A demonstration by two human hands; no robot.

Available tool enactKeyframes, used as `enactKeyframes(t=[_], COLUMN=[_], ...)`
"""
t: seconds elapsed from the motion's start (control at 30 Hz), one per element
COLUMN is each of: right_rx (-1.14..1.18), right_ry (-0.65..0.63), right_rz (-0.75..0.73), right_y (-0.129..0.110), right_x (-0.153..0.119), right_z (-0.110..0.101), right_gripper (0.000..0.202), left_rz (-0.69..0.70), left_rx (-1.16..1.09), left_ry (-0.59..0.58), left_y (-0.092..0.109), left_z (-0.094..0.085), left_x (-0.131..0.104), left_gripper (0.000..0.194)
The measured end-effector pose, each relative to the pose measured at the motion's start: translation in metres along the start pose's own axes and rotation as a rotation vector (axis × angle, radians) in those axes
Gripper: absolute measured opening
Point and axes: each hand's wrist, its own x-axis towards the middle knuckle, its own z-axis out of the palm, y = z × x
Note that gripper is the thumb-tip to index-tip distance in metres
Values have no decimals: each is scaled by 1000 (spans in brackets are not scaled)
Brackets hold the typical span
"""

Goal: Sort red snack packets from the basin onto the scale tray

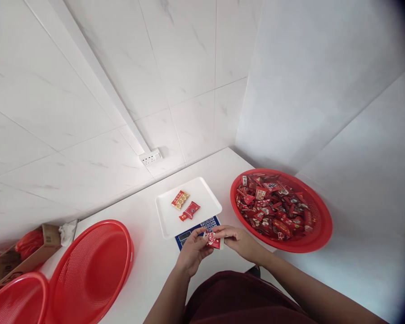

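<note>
Red packet (216,243), apparently white lettering (210,238)

From where I stand, digits mark the blue keypad (207,222) at the tray's (169,225) near edge, a 7 and an 8 seemingly among them. Lettering on the held red packet (216,243) just beyond that edge, and on the carton (35,262) well left of the tray, stays unreadable.

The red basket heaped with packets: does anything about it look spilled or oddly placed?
No spill shows: the packets lie inside. Slightly odd: the red basket seems to jut, perhaps precariously, past the edge of the white table, though its base is hidden.
</note>
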Motion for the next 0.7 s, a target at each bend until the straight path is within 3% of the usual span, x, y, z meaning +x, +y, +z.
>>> enactKeyframes(t=[0.13,0.23,0.3,0.37,0.43,0.57,0.7], right_rx=[277,287,129,-254,-379,-497,-551], right_ry=[-29,52,220,491,616,668,629], right_rz=[232,241,201,213,229,269,283], right_y=[0,11,23,37,49,65,71], right_x=[-2,5,14,22,27,27,26], right_z=[3,-10,-33,-64,-97,-144,-155], right_gripper=[43,43,37,34,43,50,22], left_rz=[96,90,61,27,-2,-17,-54], left_rx=[118,155,95,8,-69,-178,-277], left_ry=[20,-51,-89,-86,-73,-82,-59], left_y=[-3,-3,-1,2,6,10,11], left_z=[1,7,12,15,18,16,11], left_x=[-1,1,3,3,2,0,0], left_gripper=[37,30,28,29,31,34,35])
